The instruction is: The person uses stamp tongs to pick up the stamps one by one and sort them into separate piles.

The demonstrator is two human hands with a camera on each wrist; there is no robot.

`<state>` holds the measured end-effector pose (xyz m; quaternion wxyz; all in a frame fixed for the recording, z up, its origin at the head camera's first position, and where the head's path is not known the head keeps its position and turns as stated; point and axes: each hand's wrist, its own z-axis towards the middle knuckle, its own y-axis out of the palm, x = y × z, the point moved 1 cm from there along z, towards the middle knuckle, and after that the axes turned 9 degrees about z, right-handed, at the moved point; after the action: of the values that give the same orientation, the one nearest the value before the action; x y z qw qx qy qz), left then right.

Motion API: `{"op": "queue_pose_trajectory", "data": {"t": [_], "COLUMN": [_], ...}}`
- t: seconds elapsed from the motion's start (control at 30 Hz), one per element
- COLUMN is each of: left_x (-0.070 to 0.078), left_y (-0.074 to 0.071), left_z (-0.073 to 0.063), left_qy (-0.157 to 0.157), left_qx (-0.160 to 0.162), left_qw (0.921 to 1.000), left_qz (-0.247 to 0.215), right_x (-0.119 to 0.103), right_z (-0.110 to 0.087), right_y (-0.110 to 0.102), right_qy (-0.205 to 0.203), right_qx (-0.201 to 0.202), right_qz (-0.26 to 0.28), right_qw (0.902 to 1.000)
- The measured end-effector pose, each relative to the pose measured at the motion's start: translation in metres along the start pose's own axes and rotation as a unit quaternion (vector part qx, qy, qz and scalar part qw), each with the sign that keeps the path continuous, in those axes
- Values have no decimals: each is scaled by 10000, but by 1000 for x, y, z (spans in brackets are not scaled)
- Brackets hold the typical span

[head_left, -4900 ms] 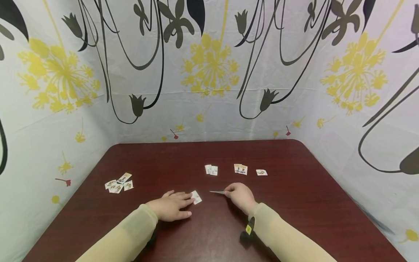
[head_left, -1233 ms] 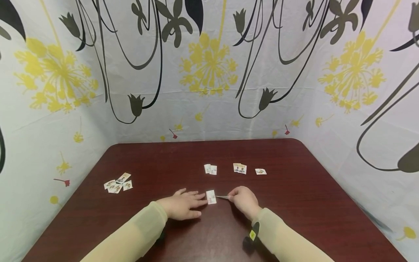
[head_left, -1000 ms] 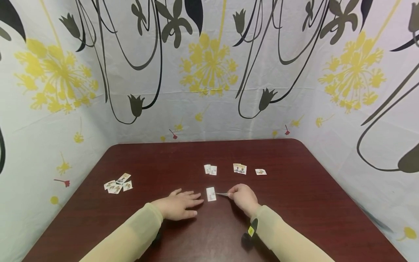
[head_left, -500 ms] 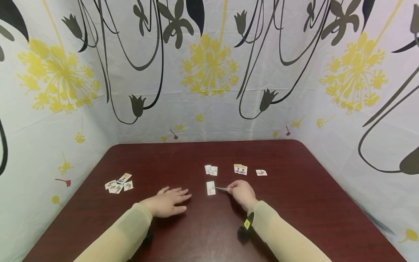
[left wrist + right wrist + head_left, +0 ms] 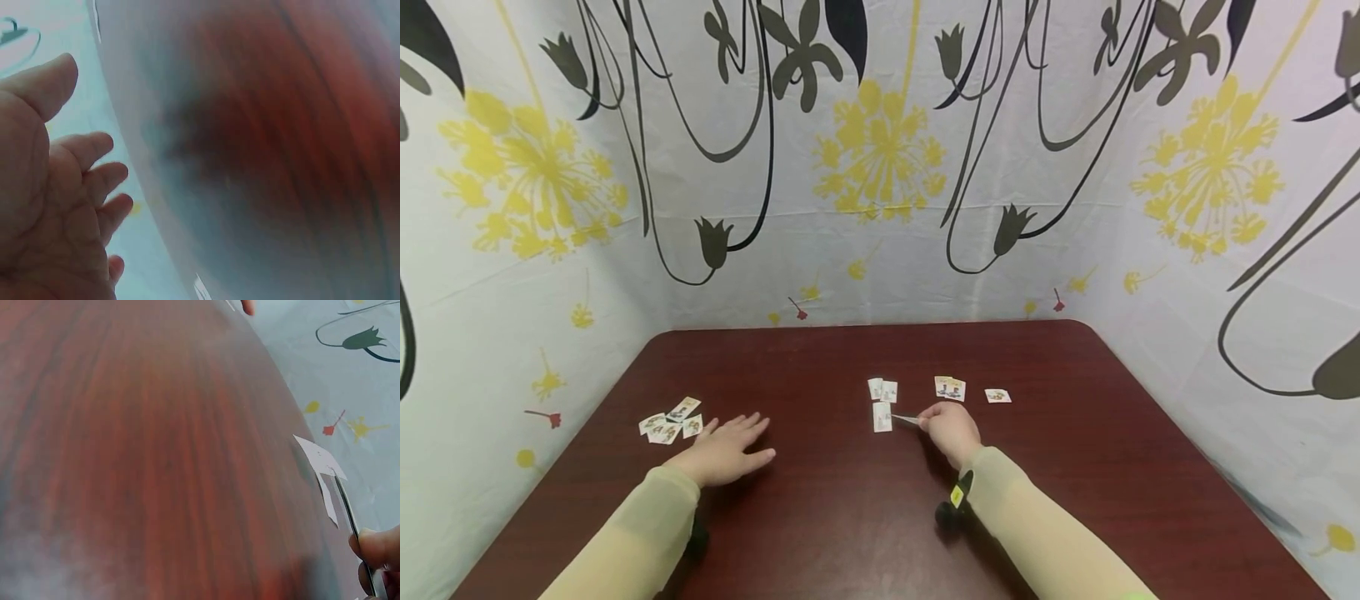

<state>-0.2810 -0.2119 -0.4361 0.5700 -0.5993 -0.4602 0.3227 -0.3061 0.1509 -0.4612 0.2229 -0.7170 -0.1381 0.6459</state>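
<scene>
My right hand [image 5: 951, 432] pinches slim metal tweezers [image 5: 350, 509] between thumb and fingers. Their tip meets a small white card [image 5: 882, 417], which lies just in front of two other pale cards [image 5: 882, 390] in the head view. Seen from the right wrist, the held card [image 5: 319, 456] stands off the tabletop at an angle, another white strip beneath it. My left hand [image 5: 718, 454] has its fingers spread, palm down, close to a loose cluster of picture cards [image 5: 664, 432] on the left. Nothing is in its grasp; its palm [image 5: 56, 206] shows bare in the left wrist view.
Two overlapping picture cards [image 5: 951, 387] and a single card [image 5: 997, 396] lie right of the middle, beyond my right hand. The dark red tabletop [image 5: 820, 517] is bounded by patterned white cloth [image 5: 880, 267] on three sides.
My right hand has carried the card on the tweezers away from me, up to the two pale cards. My left hand, earlier beside that card, has moved left toward the cluster.
</scene>
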Motion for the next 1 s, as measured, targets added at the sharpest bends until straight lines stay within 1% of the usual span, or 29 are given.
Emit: {"op": "queue_pose_trajectory", "data": {"t": [0.17,0.33,0.47,0.57,0.73,0.87,1.0], "left_x": [-23,-42,-51,-55,-60,-62,-62], "left_y": [-1,0,-2,-4,-4,-3,-3], "left_z": [-6,-10,-16,-22,-30,-31,-32], "left_qy": [-451,-897,-1216,-1390,-1517,-1503,-1489], "left_qx": [96,135,34,-75,-196,-266,-347], "left_qw": [9989,9959,9925,9903,9882,9883,9882], "left_qz": [-28,19,85,9,-65,-24,-83], "right_x": [-4,-5,-6,-8,-12,-14,-14], "right_z": [6,14,19,21,22,24,27], "right_y": [1,2,3,4,5,6,6], "right_qy": [82,81,83,37,73,129,161], "right_qx": [6,52,78,78,143,171,108], "right_qz": [-31,-73,-48,-88,-189,-258,-284], "right_qw": [10000,9999,9999,9999,9997,9994,9994]}}
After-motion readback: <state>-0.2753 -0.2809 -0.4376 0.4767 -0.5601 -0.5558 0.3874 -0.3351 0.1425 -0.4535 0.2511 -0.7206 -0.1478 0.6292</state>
